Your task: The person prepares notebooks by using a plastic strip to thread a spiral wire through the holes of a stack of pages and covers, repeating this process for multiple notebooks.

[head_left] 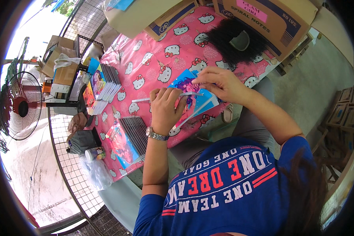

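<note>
A blue notebook cover with a purple-haired cartoon figure (180,82) lies on the table under my two hands. My left hand (165,105), with a metal watch on its wrist, is closed around a thin pale strip (141,100) that lies across the cover. The strip sticks out on both sides of the fingers. Over the cover's right part is my right hand (226,85), its thumb and forefinger pinched close to the strip's right end. What sits between those fingertips, if anything, is too small to make out.
Black spiral-bound notebooks (134,135) are stacked at the near left, with another notebook stack (106,87) behind them. A black bristly heap (220,41) lies at the far right beside a cardboard box (291,23). A fan (23,106) stands left of the pink patterned table (139,82).
</note>
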Tool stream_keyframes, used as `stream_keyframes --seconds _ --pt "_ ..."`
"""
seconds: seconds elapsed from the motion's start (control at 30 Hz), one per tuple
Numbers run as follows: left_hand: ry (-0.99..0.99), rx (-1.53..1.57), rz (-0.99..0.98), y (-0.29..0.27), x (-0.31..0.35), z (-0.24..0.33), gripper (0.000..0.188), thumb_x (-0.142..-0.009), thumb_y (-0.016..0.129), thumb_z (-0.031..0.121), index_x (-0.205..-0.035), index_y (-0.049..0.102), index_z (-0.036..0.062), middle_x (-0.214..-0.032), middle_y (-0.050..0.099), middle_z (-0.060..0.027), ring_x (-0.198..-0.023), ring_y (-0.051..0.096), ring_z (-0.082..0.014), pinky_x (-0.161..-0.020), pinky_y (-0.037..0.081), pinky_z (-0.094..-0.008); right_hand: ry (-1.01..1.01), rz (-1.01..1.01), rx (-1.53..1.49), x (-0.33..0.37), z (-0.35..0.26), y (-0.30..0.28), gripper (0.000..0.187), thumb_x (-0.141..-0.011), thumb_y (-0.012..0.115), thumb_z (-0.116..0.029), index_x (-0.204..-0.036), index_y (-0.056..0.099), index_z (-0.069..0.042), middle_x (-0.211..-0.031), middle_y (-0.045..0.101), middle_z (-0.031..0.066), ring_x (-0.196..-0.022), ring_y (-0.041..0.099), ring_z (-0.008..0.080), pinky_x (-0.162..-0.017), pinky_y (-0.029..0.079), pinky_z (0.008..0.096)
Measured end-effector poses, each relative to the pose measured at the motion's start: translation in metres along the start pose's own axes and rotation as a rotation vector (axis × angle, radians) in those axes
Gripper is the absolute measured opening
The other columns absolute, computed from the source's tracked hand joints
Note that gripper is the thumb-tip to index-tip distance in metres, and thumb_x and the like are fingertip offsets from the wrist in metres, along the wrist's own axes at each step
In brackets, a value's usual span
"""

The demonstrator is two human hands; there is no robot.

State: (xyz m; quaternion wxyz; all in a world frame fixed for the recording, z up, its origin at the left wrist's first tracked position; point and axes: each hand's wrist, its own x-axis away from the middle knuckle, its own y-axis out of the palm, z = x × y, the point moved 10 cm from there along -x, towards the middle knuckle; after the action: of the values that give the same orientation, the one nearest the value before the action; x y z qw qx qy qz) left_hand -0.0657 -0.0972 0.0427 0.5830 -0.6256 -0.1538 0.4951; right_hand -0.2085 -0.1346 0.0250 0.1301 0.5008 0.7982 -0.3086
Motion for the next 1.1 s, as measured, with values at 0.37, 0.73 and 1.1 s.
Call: stream_keyframes --seconds 0.37,0.73,1.1 --pt "0.008 0.018 -0.012 -0.001 -0.002 0.004 0.015 -0.082 0.072 0.016 -0.093 0.065 0.0080 -0.086 0.067 -0.0070 -0.082 0.061 -0.0258 -0.082 0.040 -0.0402 0.152 -0.044 -0.209 0.012 0.008 0.014 0.025 -0.090 0.060 0.002 -0.112 0.069 -0.007 -0.103 0.061 0.0080 -0.094 0.061 0.0213 -0.083 0.048 0.0318" --pt "0.040 0.020 0.017 -0.002 0.000 0.003 0.016 -0.081 0.073 0.020 -0.093 0.066 0.0106 -0.084 0.065 -0.0018 -0.080 0.060 -0.0220 -0.083 0.040 -0.0400 0.279 -0.109 -0.345 0.011 0.027 0.027 0.029 -0.093 0.057 0.003 -0.117 0.069 -0.008 -0.097 0.057 0.0044 -0.090 0.055 0.0154 -0.082 0.044 0.0280" --pt "-0.034 0.023 -0.027 0.001 0.000 0.002 0.017 -0.081 0.072 0.020 -0.094 0.066 0.0105 -0.085 0.066 -0.0026 -0.081 0.060 -0.0227 -0.083 0.040 -0.0405 0.213 -0.051 -0.114 0.026 0.003 0.016 0.028 -0.092 0.058 0.001 -0.117 0.068 -0.007 -0.096 0.059 0.0091 -0.090 0.059 0.0214 -0.082 0.048 0.0326"
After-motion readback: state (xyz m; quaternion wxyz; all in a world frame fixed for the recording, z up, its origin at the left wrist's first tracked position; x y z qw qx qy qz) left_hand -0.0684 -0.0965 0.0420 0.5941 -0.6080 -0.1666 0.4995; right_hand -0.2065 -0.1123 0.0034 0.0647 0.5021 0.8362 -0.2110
